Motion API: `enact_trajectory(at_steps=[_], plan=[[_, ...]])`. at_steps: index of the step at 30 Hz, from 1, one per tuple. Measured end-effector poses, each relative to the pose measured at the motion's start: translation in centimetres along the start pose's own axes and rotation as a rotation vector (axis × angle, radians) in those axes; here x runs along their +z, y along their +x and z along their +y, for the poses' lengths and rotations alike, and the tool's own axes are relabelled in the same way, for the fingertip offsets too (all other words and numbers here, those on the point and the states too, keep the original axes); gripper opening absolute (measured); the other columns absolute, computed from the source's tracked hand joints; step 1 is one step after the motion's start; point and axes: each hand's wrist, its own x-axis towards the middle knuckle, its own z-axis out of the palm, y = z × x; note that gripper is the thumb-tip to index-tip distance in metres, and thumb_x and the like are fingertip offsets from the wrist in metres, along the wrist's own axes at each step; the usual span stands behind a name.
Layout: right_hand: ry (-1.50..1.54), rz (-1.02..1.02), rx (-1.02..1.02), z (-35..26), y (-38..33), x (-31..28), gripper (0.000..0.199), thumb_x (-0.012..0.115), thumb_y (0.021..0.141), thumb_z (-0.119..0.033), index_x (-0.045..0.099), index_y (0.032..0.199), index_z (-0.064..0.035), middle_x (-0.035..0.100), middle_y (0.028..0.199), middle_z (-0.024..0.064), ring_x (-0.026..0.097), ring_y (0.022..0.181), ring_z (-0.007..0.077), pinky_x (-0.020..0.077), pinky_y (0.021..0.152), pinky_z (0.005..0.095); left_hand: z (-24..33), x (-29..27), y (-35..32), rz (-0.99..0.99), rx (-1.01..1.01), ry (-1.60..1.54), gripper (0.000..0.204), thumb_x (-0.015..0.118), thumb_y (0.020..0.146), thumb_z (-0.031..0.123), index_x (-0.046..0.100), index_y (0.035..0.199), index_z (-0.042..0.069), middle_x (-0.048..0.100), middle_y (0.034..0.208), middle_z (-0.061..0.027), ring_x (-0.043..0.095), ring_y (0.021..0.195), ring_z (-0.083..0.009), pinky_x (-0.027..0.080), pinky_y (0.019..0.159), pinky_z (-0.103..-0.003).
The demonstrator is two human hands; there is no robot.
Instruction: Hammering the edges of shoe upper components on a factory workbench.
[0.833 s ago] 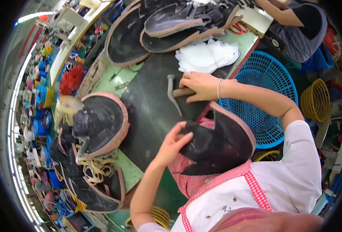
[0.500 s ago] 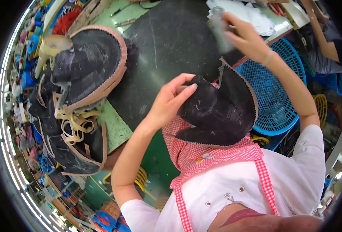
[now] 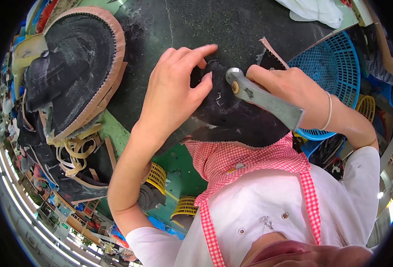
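My right hand (image 3: pixel 294 91) is closed round a grey metal hammer (image 3: pixel 267 100). Its round face is over the worked piece, and its flat tail points toward my body. Under it, at the front of the dark work surface, lies a black shoe upper (image 3: pixel 254 127) with a pinkish-brown zigzag-cut edge. My left hand (image 3: pixel 176 84) is beside the upper's left edge, index finger stretched out and thumb apart from it. The thumb tip is right by the black material; whether it touches cannot be made out. The hammer's handle is hidden in my right hand.
Stacked black uppers (image 3: pixel 83 58) with pinkish edges fill the left side, cream straps (image 3: pixel 78 149) among them. A blue plastic basket (image 3: pixel 350 58) stands at the right. White sheets (image 3: pixel 316 11) lie at the far right. Yellow baskets (image 3: pixel 157 175) stand below the bench.
The hammer has come down from the far right to above the upper. My left hand has loosened its pinch and its index finger is stretched out. The view has shifted.
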Motion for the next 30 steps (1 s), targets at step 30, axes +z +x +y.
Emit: enact_trajectory(at_steps=[30], plan=[[0.019,-0.123,0.185,-0.7,0.9,-0.4,0.037,0.069,0.086,-0.022,0.046,0.108,-0.0027,0.063,0.079,0.0199,0.066,0.077,0.0411,0.0507,0.064,0.0475,-1.2,-0.2,1.0,-0.074,0.207,0.044,0.023,0.074,0.079,0.003,0.066,0.100,0.006,0.061,0.102,-0.0080,0.060,0.097,-0.0286,0.050,0.084,-0.040]])
